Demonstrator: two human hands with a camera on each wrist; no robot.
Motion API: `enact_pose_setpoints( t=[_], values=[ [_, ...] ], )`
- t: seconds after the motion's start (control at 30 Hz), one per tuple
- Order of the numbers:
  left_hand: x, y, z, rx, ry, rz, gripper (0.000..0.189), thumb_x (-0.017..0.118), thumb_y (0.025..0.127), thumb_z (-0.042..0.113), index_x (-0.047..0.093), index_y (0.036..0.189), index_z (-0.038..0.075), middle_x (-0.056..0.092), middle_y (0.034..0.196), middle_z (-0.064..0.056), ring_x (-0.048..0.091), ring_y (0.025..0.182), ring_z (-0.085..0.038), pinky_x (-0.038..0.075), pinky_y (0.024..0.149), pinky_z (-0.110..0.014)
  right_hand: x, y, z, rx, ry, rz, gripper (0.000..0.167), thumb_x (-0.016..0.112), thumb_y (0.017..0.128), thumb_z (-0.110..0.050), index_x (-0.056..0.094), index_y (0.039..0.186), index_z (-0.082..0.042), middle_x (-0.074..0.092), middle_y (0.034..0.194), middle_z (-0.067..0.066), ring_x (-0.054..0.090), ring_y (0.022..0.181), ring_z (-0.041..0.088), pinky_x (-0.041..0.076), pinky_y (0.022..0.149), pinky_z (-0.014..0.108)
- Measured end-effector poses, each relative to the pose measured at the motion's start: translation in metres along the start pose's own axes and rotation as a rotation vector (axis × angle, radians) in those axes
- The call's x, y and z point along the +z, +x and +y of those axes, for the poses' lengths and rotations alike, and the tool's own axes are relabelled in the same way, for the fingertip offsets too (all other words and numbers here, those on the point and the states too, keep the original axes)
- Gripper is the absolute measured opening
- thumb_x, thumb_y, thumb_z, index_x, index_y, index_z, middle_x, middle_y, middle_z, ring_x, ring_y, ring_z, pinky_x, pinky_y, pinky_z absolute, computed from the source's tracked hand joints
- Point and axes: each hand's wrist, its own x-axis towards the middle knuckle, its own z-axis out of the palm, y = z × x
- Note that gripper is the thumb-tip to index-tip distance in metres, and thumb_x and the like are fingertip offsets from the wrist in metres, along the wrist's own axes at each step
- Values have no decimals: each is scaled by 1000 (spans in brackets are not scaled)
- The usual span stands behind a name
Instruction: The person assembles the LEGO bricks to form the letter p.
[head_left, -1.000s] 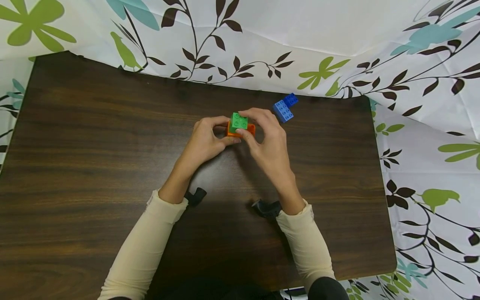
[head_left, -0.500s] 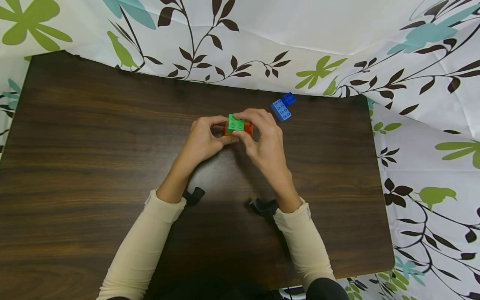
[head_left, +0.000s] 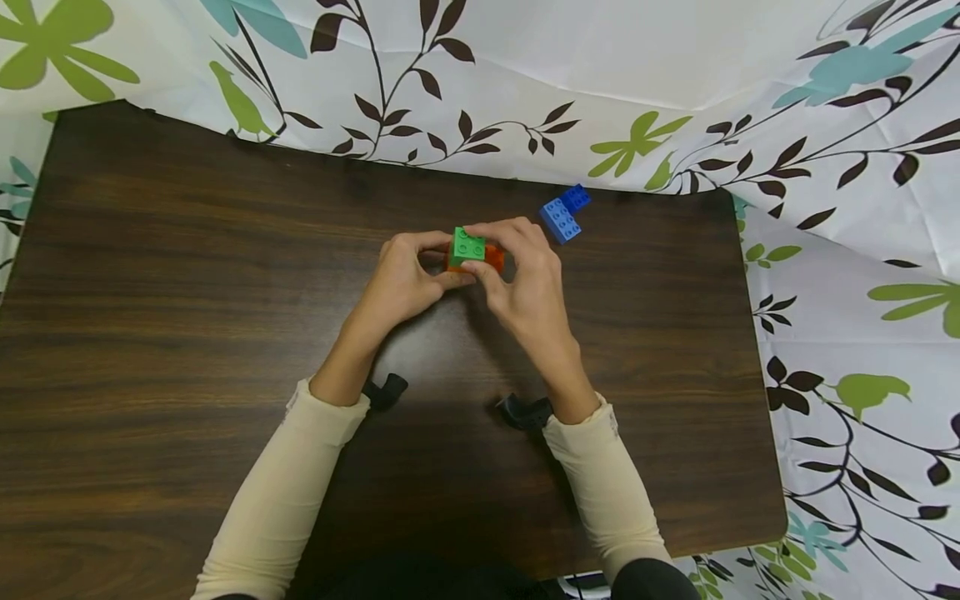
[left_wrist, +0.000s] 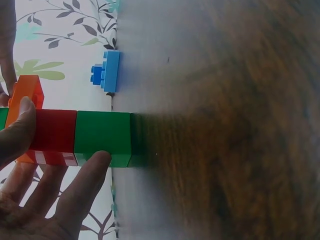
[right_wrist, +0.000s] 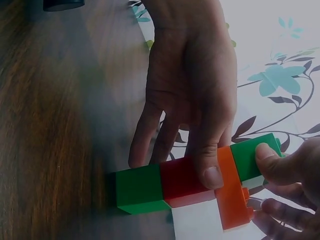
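Note:
Both hands meet at an upright stack of toy building bricks near the table's middle. My left hand [head_left: 401, 279] holds the lower part, its thumb over the red brick [left_wrist: 57, 131] just under the orange brick [right_wrist: 233, 192]. The lower green brick [left_wrist: 102, 137] forms the bottom, its base right at the tabletop. My right hand [head_left: 528, 279] pinches the top green brick [head_left: 468, 244] between thumb and index finger. This brick sits over one end of the orange brick, leaving the other end's studs uncovered, as the right wrist view shows.
Two joined blue bricks, a lighter one [head_left: 560, 221] and a darker one [head_left: 576, 198], lie at the back right of the wooden table [head_left: 187, 333]. A patterned curtain [head_left: 525, 67] hangs along the back and right edges.
The top green brick and my right fingers have shifted slightly left over the orange brick. Both hands keep the same hold, and the blue bricks stay put.

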Motion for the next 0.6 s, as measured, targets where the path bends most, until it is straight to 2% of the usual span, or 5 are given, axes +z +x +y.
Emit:
enact_pose_setpoints(
  t=[0.17, 0.37, 0.6],
  values=[
    [0, -1, 0, -20, -5, -2, 39, 91, 88, 15, 79, 123, 4, 79, 125, -15, 75, 119, -36, 59, 103, -52, 3, -3, 3, -5, 21, 8, 34, 85, 93, -14, 78, 125, -7, 74, 121, 14, 63, 110, 32, 56, 93, 49],
    [1, -1, 1, -37, 8, -2, 39, 91, 88, 16, 79, 123, 4, 79, 125, -15, 75, 120, -36, 59, 104, -52, 6, -7, 9, -3, 52, 20, 37, 85, 93, -17, 77, 128, -9, 75, 130, 12, 65, 115, 29, 49, 96, 41],
    [1, -1, 1, -32, 11, 0, 38, 91, 89, 18, 79, 123, 4, 79, 126, -16, 75, 120, -36, 59, 104, -51, 5, -7, 13, -14, 101, 9, 39, 84, 94, -16, 76, 131, -9, 73, 132, 11, 63, 123, 25, 45, 100, 38]
  ],
)
